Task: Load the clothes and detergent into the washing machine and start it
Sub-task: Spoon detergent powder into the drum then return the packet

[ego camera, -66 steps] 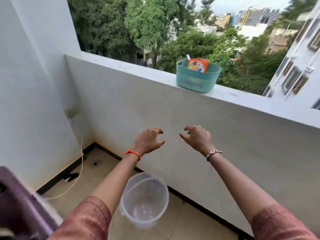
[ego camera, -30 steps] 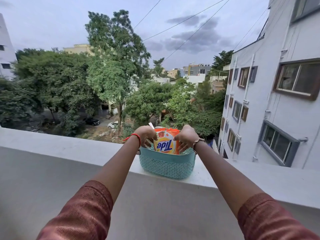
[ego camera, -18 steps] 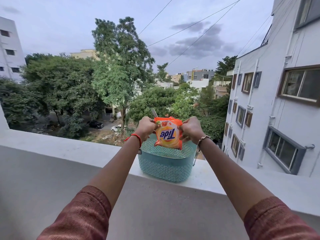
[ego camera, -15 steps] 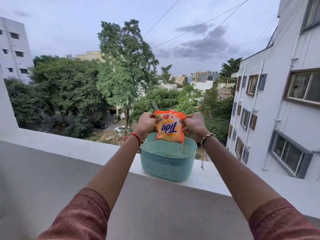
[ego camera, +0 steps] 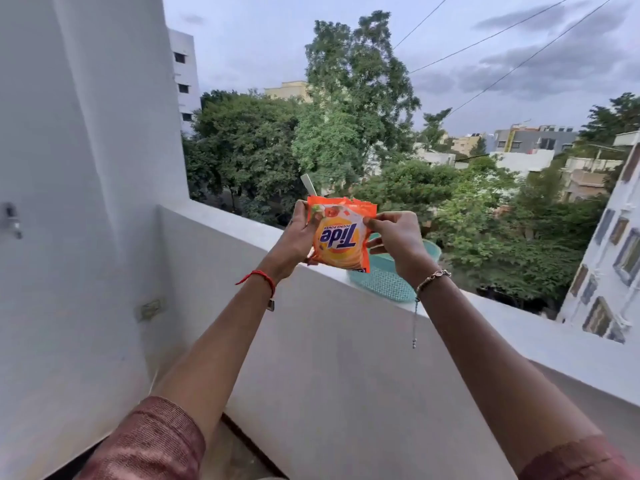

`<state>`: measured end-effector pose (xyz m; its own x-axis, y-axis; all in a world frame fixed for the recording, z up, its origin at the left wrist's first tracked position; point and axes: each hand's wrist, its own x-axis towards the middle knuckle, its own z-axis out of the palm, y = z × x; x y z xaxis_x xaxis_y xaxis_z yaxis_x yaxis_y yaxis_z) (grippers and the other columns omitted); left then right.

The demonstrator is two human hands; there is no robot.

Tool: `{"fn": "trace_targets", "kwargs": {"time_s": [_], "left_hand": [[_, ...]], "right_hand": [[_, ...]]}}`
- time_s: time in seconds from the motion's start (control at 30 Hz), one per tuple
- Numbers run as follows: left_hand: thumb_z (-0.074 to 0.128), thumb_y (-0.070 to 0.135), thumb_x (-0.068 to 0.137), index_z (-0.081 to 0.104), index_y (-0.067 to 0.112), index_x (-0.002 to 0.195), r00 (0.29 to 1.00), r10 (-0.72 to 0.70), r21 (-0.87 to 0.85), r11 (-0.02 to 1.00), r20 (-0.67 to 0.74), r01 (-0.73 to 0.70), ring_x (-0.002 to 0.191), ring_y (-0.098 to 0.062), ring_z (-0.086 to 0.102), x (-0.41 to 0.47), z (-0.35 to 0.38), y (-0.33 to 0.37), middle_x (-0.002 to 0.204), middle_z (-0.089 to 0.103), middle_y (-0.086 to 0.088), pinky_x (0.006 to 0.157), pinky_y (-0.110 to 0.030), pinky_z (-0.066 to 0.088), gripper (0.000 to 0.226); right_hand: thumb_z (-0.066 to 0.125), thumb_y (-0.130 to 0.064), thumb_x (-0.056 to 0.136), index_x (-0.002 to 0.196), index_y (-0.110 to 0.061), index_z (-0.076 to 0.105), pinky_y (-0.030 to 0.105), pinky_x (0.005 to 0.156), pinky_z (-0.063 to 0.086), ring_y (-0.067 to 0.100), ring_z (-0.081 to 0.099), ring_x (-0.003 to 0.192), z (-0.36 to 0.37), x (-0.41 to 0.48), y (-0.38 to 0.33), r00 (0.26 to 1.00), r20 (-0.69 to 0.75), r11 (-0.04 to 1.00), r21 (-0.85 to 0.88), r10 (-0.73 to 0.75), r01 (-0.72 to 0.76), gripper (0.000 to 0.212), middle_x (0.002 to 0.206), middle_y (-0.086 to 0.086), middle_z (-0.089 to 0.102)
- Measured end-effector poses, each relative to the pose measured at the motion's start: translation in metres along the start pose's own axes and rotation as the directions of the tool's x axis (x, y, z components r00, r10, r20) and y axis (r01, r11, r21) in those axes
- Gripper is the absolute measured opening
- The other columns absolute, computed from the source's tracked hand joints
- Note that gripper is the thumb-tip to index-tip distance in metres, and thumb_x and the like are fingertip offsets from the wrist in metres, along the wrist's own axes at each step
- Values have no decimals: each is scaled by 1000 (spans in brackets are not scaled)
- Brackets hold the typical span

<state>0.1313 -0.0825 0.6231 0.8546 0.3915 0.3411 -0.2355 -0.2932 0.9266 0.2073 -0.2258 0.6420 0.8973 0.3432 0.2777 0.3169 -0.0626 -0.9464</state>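
An orange Tide detergent packet (ego camera: 339, 237) is held up in the air in front of me, its lettering upside down. My left hand (ego camera: 296, 239) grips its left edge and my right hand (ego camera: 394, 240) pinches its right edge. A white scoop handle (ego camera: 308, 184) sticks up behind the packet's top. The teal plastic basket (ego camera: 388, 284) stands on the balcony ledge (ego camera: 519, 323), behind and below my right hand, partly hidden by my wrist. The washing machine and the clothes are out of view.
A white wall (ego camera: 86, 202) rises at the left with a small tap fitting (ego camera: 12, 220) and a socket plate (ego camera: 149, 309). The parapet wall (ego camera: 346, 375) runs across in front. Beyond it are trees and buildings. A strip of tiled floor (ego camera: 235, 455) shows at the bottom.
Both hands lifted the Tide packet out of the teal basket and carried it left and clear of it. My view has swung left, bringing the white side wall in.
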Motion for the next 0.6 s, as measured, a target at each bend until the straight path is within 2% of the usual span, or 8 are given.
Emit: {"fn": "trace_targets", "kwargs": {"time_s": [0.1,0.17,0.23,0.3,0.43,0.53,0.6], "left_hand": [[32,36,100,23,12,137,995,-87,62,994,-56,91,88,-14,61,-61,-25,-4,126,56,-12,44,-14,50,45],[31,36,100,30,15,125,988,-122,112,985,-93,132,70,-3,63,-100,-42,-6,105,62,-5,41,-15,47,32],[31,38,100,33,19,113,978,-154,142,975,-139,173,62,0,62,-139,-58,-8,91,62,0,42,-20,47,23],[32,38,100,33,20,109,969,-169,167,966,-180,200,66,-1,61,-170,-75,-12,92,62,1,44,-20,48,21],[33,32,100,34,19,114,940,-202,140,959,-274,247,82,-5,59,-227,-104,-17,110,58,-3,49,-11,50,20],[33,29,100,32,19,113,913,-226,105,955,-341,276,84,-6,58,-262,-123,-17,114,55,-7,48,-10,50,16],[32,26,100,32,18,109,896,-220,99,955,-386,278,80,-5,58,-285,-138,-18,109,55,-7,46,-10,49,12]], "right_hand": [[57,-4,87,73,-5,61,24,46,48,16,55,41,19,-37,7,978,196,997,-7,76,-76,15,64,7,61],[58,-3,85,81,1,63,26,48,51,17,59,42,32,-59,8,928,351,992,-36,122,-117,7,62,7,64],[59,-1,85,85,4,62,26,45,53,17,60,40,47,-82,8,865,479,989,-59,149,-137,6,59,7,65],[59,1,85,91,7,62,26,46,55,18,61,41,64,-103,8,809,564,986,-77,165,-148,10,65,12,65],[58,-1,86,99,12,61,26,51,56,18,63,47,98,-144,7,696,697,985,-107,172,-135,19,74,15,66],[58,-1,87,100,12,61,24,51,56,23,62,55,122,-171,4,636,758,988,-78,143,-130,19,78,16,65],[59,-1,86,99,10,62,25,53,57,23,63,55,140,-188,2,607,784,989,-63,132,-134,18,78,16,66]]}}
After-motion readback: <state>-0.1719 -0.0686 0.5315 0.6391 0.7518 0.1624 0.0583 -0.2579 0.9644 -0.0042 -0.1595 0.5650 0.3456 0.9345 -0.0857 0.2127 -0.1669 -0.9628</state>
